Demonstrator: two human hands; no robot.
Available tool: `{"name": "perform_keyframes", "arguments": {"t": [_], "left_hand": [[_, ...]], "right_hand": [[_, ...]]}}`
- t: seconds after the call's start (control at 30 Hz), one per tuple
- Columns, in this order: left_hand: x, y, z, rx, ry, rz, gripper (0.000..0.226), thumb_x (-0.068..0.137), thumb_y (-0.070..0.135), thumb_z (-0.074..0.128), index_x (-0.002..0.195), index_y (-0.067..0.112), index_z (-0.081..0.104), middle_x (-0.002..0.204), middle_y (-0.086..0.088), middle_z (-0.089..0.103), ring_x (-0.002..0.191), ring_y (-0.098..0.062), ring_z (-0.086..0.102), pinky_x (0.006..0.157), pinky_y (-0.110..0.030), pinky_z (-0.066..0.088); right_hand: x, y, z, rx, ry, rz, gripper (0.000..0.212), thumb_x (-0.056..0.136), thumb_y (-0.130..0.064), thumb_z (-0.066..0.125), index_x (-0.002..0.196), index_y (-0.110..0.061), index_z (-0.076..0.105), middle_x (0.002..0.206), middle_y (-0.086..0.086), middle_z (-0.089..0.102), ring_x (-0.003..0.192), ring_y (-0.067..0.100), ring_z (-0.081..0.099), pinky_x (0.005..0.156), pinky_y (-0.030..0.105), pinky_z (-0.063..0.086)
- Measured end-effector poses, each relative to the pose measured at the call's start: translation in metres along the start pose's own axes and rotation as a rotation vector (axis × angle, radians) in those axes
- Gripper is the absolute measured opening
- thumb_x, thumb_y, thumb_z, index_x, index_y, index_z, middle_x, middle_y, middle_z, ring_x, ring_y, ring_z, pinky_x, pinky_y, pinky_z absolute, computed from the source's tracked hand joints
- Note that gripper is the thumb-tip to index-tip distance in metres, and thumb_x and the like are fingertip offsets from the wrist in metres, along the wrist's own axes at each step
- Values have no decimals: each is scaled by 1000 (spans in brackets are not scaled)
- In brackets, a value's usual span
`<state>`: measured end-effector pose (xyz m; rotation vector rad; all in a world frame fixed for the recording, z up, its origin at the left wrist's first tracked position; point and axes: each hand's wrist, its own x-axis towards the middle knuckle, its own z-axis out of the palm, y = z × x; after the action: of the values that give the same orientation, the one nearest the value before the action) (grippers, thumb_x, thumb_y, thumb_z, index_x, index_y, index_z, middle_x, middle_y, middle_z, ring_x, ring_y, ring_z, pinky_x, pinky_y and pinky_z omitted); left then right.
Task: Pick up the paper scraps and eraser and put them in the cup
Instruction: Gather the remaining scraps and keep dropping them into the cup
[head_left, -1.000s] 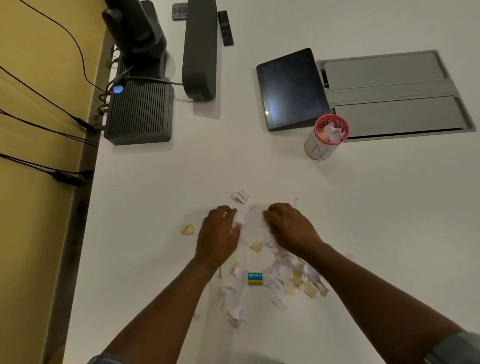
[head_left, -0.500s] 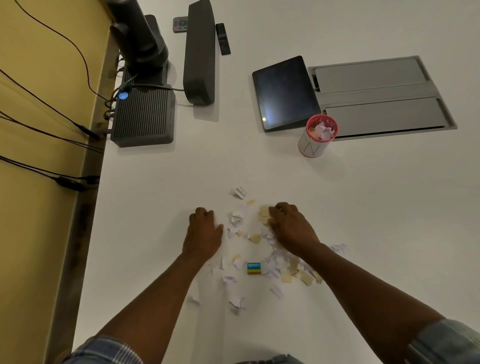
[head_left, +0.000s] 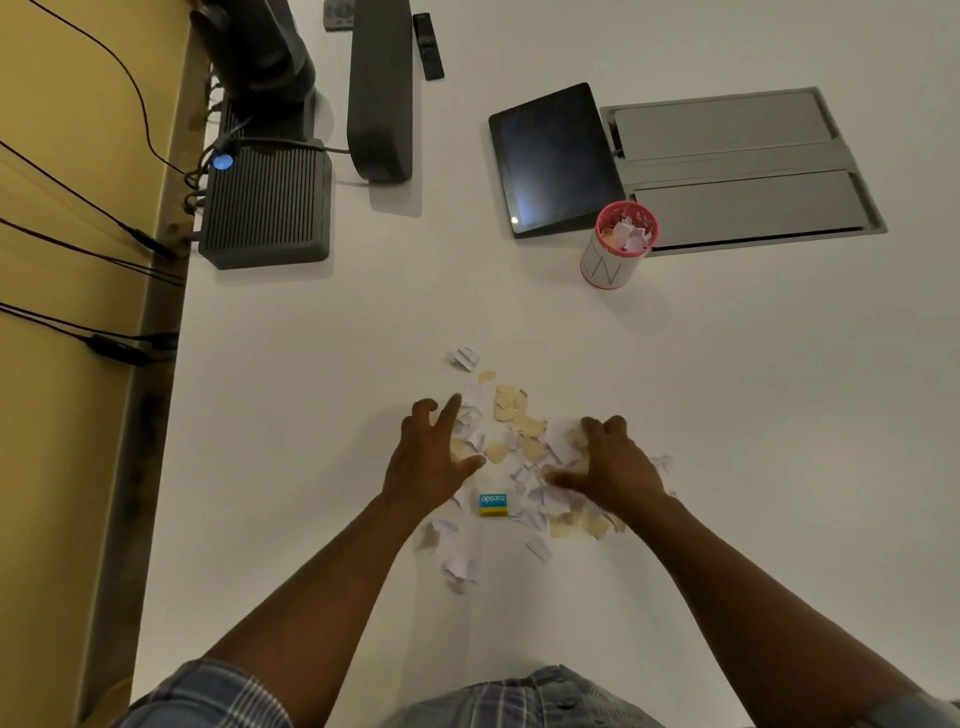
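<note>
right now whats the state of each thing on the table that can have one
cup: upright, partly filled with scraps
paper scraps: loose on the table between the hands
eraser: flat on the table, untouched
tablet: screen dark
ribbed box: blue light on
left hand: open, fingers spread on scraps
right hand: curled over scraps; grip unclear

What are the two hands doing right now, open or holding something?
Left hand: open, fingers spread over the paper scraps, gripping nothing.
Right hand: curled down on the scraps; a grip cannot be told.
</note>
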<state>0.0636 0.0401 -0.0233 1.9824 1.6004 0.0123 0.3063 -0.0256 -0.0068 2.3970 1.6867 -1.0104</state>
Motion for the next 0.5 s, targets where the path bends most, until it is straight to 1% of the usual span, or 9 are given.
{"name": "perform_keyframes", "arguments": {"t": [0.07,0.1,0.17,0.23,0.3,0.33,0.4,0.43,0.5], "left_hand": [[9,10,0,104,-110,20,97,71,58,70,146,35,14,144,-7,20,126,-26,31,91,-35,48],[13,14,1,142,-147,37,99,70,58,71,147,34,14,144,-7,19,125,-26,31,92,-35,47],[16,22,4,147,-174,66,96,70,52,75,146,29,21,140,-8,21,123,-27,32,93,-36,46],[17,29,9,145,-144,96,83,73,45,75,142,25,32,137,-8,27,121,-26,36,93,-35,47],[15,35,14,106,-88,112,63,79,37,71,134,20,44,135,-8,33,118,-25,42,91,-34,48],[14,37,15,63,-58,113,50,83,32,68,128,18,50,134,-8,37,117,-25,44,89,-34,49],[12,39,16,-12,-15,117,31,88,25,61,117,13,58,129,-9,44,113,-26,49,85,-35,50],[10,39,16,-29,-2,119,26,90,24,58,113,12,60,126,-9,46,110,-25,50,83,-35,50],[10,38,17,-40,15,107,20,92,27,53,101,10,62,117,-7,50,100,-20,50,75,-30,47]], "right_hand": [[-3,-9,7,-33,-77,-62,109,58,-65,77,142,-21,24,129,8,33,108,27,53,84,37,53],[-2,-15,11,-53,-88,-89,111,60,-59,79,145,-22,19,133,8,30,112,27,51,87,36,53],[0,-25,16,-60,-66,-130,103,68,-47,79,147,-21,18,136,8,29,114,25,49,89,33,50],[5,-33,17,-28,-15,-172,83,76,-36,75,143,-18,28,132,9,35,110,25,51,85,31,49],[9,-40,14,-15,38,-213,56,82,-27,71,129,-17,43,124,8,41,104,25,54,78,29,48],[10,-43,12,-27,53,-219,47,83,-25,69,124,-18,47,121,8,42,103,24,54,76,29,48],[11,-49,12,-80,56,-219,45,87,-27,65,126,-18,45,123,8,43,106,24,53,77,31,51],[11,-51,13,-131,53,-232,47,89,-29,62,130,-18,42,127,9,42,108,25,52,77,31,51],[8,-53,19,-260,54,-290,47,92,-30,58,134,-18,39,131,12,41,110,26,50,75,31,49]]}}
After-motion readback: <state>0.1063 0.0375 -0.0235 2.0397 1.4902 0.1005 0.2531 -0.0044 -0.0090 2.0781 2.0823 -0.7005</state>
